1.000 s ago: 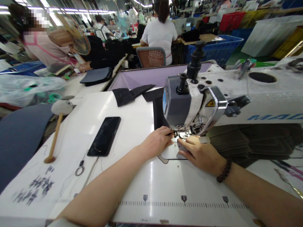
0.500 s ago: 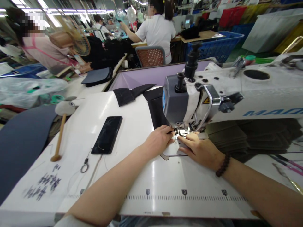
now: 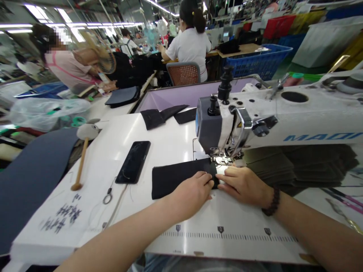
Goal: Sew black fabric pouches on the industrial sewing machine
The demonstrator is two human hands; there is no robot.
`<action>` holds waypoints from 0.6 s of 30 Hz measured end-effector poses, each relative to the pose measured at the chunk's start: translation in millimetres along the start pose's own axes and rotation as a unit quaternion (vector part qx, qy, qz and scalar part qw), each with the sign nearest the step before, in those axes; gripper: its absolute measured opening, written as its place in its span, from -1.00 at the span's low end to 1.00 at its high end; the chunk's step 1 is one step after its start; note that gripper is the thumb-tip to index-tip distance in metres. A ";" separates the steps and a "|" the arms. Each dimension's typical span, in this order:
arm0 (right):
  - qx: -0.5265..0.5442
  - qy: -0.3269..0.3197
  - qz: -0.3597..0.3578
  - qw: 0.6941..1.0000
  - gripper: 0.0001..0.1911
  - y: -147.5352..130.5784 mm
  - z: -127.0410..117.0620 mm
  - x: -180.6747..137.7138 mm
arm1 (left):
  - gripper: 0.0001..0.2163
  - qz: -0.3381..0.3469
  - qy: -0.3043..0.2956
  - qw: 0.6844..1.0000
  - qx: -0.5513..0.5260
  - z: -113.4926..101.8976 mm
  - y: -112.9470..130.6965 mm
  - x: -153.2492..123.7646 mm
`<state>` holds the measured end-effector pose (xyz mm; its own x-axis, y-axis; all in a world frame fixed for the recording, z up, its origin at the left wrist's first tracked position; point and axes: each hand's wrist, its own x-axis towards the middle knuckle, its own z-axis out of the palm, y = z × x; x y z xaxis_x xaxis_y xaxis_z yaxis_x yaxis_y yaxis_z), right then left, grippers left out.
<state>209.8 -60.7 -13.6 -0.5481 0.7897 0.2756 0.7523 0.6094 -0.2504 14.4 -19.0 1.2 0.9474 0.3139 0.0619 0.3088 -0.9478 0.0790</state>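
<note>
A black fabric piece (image 3: 176, 178) lies flat on the white sewing table (image 3: 198, 223), its right end under the needle of the white sewing machine (image 3: 255, 121). My left hand (image 3: 193, 192) presses down on the fabric's right end, fingers together and flat. My right hand (image 3: 244, 185) rests beside it at the needle plate, fingers stretched towards the fabric edge; a bead bracelet (image 3: 273, 202) is on that wrist.
A black phone (image 3: 133, 161) and a wooden mallet (image 3: 83, 151) lie left of the fabric. More black pieces (image 3: 163, 115) sit at the table's far edge, dark stacked panels (image 3: 297, 166) under the machine arm. Other people work at tables behind.
The black fabric, earlier standing behind the needle, now lies turned flat to the left. Both hands have pulled back slightly towards me and lie on it.
</note>
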 end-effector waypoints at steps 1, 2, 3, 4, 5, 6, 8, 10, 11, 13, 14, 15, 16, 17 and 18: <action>0.001 -0.001 -0.014 1.000 -0.60 -0.3 -0.6 -1.1 | -0.83 0.009 0.010 1.000 0.007 3.0 1.8 -2.3; -0.001 -0.002 -0.028 1.000 -0.58 -0.8 -1.2 -2.0 | -0.84 0.011 0.018 1.000 0.009 5.7 2.7 -4.2; -0.003 -0.001 -0.042 0.999 -0.57 -1.4 -1.6 -2.7 | -0.84 0.011 0.025 1.000 0.007 7.9 3.1 -5.5; -0.004 -0.002 -0.053 0.999 -0.57 -2.2 -1.9 -3.2 | -0.83 0.013 0.028 1.000 0.003 9.5 3.2 -6.5; -0.003 -0.002 -0.064 0.998 -0.57 -3.0 -1.9 -3.5 | -0.83 0.019 0.032 0.999 0.001 10.6 3.3 -7.1; 0.000 -0.004 -0.073 0.997 -0.58 -3.7 -1.8 -3.6 | -0.82 0.028 0.036 0.999 0.001 11.4 3.6 -7.4; 0.003 -0.010 -0.080 0.997 -0.57 -4.8 -0.7 -3.8 | -0.82 0.045 0.043 0.998 0.007 12.3 4.5 -7.4; 0.001 -0.014 -0.080 0.997 -0.55 -5.4 0.8 -3.9 | -0.81 0.051 0.045 0.998 0.014 13.1 5.4 -6.9; -0.002 -0.014 -0.079 0.997 -0.55 -5.5 1.5 -4.0 | -0.80 0.052 0.045 0.997 0.018 13.5 5.6 -6.6; -0.008 -0.012 -0.078 0.997 -0.54 -5.5 2.4 -3.8 | -0.80 0.053 0.046 0.997 0.022 14.2 4.8 -5.9; -0.010 -0.012 -0.077 0.997 -0.54 -5.4 2.6 -3.7 | -0.80 0.053 0.047 0.997 0.025 14.3 3.9 -5.5; -0.011 -0.011 -0.074 0.997 -0.54 -5.2 2.7 -3.4 | -0.79 0.053 0.049 0.997 0.027 14.3 2.5 -5.0; -0.012 -0.011 -0.069 0.997 -0.54 -5.0 2.6 -3.1 | -0.79 0.052 0.049 0.997 0.029 14.3 0.9 -4.3; -0.014 -0.013 -0.063 0.998 -0.54 -4.8 2.6 -2.8 | -0.79 0.049 0.049 0.997 0.029 14.3 -0.9 -3.6; -0.016 -0.014 -0.055 0.998 -0.54 -4.6 2.7 -2.4 | -0.78 0.047 0.046 0.997 0.028 14.3 -3.0 -2.7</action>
<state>206.7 -65.2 -15.6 -0.6378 0.7201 0.2732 0.6983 0.6903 -0.1893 12.2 -17.8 -13.5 0.9615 0.2250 0.1580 0.2257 -0.9741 0.0140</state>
